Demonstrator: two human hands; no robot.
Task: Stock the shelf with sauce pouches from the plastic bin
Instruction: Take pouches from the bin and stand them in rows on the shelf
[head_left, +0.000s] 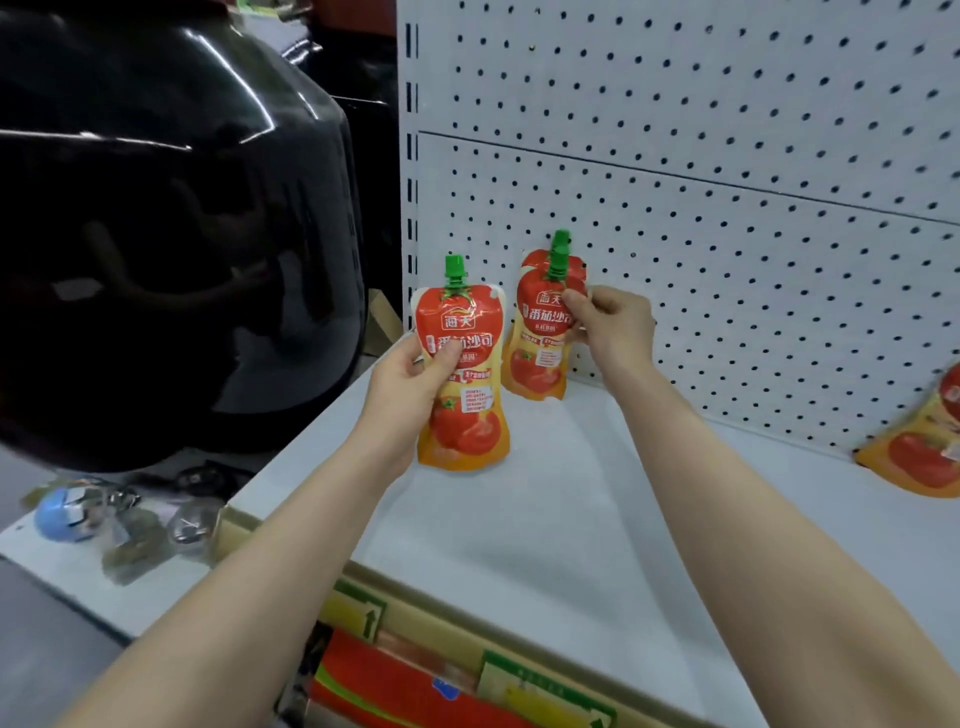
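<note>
A big shiny black thing (156, 218) fills the far left; below it some small blurry bits, one of them blue (60, 514), lie on a low grey ledge. Next comes the left hand (410, 384); its thumb and fingers are pinched on the left edge of a red and orange sauce pouch (462, 374) with a green cap; this pouch is upright, held just above the white shelf (545, 519), out in front. Just beside it, farther back, a second sauce pouch (540, 332) stands on the shelf, tilted a little, close to the white board with holes (727, 208); the right hand (613, 332) pinches its right side near the top. At the far right edge a third pouch (919, 447) leans on the shelf by the board, partly cut off. Below the shelf's front edge there are cardboard and red packs (395, 686); I cannot tell what they are.
</note>
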